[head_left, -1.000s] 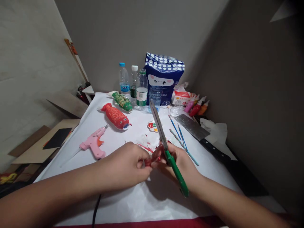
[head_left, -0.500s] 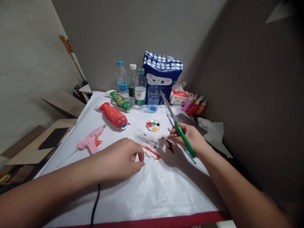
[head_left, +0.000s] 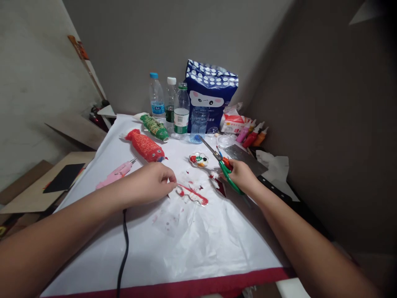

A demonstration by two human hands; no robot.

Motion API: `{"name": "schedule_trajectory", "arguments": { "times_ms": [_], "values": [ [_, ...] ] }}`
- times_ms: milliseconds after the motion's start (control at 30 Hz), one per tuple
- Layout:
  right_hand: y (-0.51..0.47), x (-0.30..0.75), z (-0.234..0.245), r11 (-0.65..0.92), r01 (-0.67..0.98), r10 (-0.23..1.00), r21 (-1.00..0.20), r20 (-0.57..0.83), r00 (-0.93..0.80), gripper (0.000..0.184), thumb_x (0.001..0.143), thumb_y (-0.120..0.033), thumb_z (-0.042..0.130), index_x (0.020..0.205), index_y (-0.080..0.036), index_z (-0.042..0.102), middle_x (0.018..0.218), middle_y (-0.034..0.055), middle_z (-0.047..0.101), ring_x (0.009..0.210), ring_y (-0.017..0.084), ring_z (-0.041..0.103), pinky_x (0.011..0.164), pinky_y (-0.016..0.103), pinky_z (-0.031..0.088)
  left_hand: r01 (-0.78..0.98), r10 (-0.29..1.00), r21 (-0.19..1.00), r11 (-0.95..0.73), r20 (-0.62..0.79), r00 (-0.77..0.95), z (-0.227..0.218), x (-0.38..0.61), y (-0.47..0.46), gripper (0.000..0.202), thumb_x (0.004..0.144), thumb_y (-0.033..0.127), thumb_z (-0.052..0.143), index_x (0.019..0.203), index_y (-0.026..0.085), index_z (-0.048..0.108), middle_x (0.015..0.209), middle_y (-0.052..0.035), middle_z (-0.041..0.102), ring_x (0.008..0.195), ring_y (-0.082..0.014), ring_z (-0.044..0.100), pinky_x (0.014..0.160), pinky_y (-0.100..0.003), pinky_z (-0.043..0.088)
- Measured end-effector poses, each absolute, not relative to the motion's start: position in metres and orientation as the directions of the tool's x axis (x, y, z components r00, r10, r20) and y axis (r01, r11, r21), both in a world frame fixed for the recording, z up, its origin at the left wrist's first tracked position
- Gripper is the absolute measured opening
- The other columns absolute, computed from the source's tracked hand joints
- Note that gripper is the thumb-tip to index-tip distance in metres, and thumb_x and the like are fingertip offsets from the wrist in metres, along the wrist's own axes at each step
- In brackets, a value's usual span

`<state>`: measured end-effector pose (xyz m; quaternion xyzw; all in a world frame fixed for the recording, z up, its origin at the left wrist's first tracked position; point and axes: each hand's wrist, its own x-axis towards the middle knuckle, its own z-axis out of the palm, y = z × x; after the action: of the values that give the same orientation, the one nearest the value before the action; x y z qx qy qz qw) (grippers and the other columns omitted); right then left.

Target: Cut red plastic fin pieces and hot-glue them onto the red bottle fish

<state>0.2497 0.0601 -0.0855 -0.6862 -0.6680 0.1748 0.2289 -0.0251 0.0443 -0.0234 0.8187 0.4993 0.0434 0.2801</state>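
My left hand (head_left: 149,182) is low over the white-covered table, thumb and fingers pinched together; a small dark red tip shows below them, but what they grip is unclear. Right by those fingertips lies a clear plastic piece (head_left: 194,196) painted with red streaks. My right hand (head_left: 243,176) is wrapped round green-handled scissors (head_left: 228,179), blades pointing up and away to the left. Beneath the scissors is a dark red and white piece (head_left: 219,187). A flower-shaped paint palette (head_left: 198,160) sits just beyond, between the hands.
Behind my left hand lie a pink glue gun (head_left: 114,175), a red fish (head_left: 144,145) and a green fish (head_left: 154,127). Several plastic bottles (head_left: 181,112) and a blue bag (head_left: 212,78) stand at the back. Paint tubes (head_left: 254,135) are at right. A black cord (head_left: 125,244) crosses the front.
My right hand has lowered the scissors toward the table and turned them, so both handles now show. My left hand has shifted left and its fingers have drawn together.
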Motion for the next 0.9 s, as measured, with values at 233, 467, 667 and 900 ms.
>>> {"name": "schedule_trajectory", "arguments": {
  "times_ms": [233, 467, 667, 900],
  "values": [
    [0.06, 0.253, -0.089, 0.029, 0.864, 0.996, -0.503, 0.089, 0.019, 0.013, 0.063, -0.023, 0.063, 0.067, -0.018, 0.051, 0.062, -0.0005, 0.055, 0.057, 0.015, 0.045, 0.051, 0.024, 0.027, 0.79, 0.844, 0.512, -0.337, -0.207, 0.495, -0.03, -0.025, 0.05, 0.03, 0.081, 0.036, 0.047, 0.076, 0.018, 0.07, 0.062, -0.002, 0.065, 0.055, -0.015, 0.052, 0.049, -0.025, 0.03],
    [0.063, 0.257, -0.094, 0.064, 0.853, 0.994, -0.519, 0.106, -0.01, 0.009, 0.067, -0.023, 0.058, 0.065, -0.018, 0.052, 0.06, -0.001, 0.055, 0.057, 0.014, 0.043, 0.053, 0.024, 0.029, 0.779, 0.85, 0.522, -0.348, -0.175, 0.497, -0.04, -0.023, 0.05, 0.032, 0.078, 0.04, 0.053, 0.089, 0.017, 0.073, 0.051, 0.002, 0.053, 0.049, -0.0134, 0.046, 0.047, -0.025, 0.029],
    [0.065, 0.259, -0.094, 0.055, 0.828, 0.991, -0.558, 0.128, 0.021, 0.006, 0.065, -0.019, 0.059, 0.068, -0.017, 0.054, 0.064, 0.0014, 0.059, 0.058, 0.015, 0.046, 0.055, 0.025, 0.032, 0.788, 0.822, 0.459, -0.41, -0.189, 0.537, -0.043, -0.024, 0.05, 0.038, 0.076, 0.033, 0.054, 0.107, 0.019, 0.071, 0.061, -0.0006, 0.063, 0.054, -0.0152, 0.053, 0.05, -0.025, 0.032],
    [0.061, 0.256, -0.091, 0.057, 0.784, 0.986, -0.618, 0.159, 0.054, 0.013, 0.069, -0.028, 0.061, 0.07, -0.017, 0.054, 0.062, 0.001, 0.056, 0.059, 0.016, 0.046, 0.053, 0.025, 0.033, 0.779, 0.771, 0.34, -0.526, -0.197, 0.606, -0.039, -0.018, 0.04, 0.031, 0.076, 0.023, 0.052, 0.101, 0.021, 0.07, 0.074, -0.0052, 0.068, 0.064, -0.018, 0.058, 0.056, -0.027, 0.034]
  ]
}}
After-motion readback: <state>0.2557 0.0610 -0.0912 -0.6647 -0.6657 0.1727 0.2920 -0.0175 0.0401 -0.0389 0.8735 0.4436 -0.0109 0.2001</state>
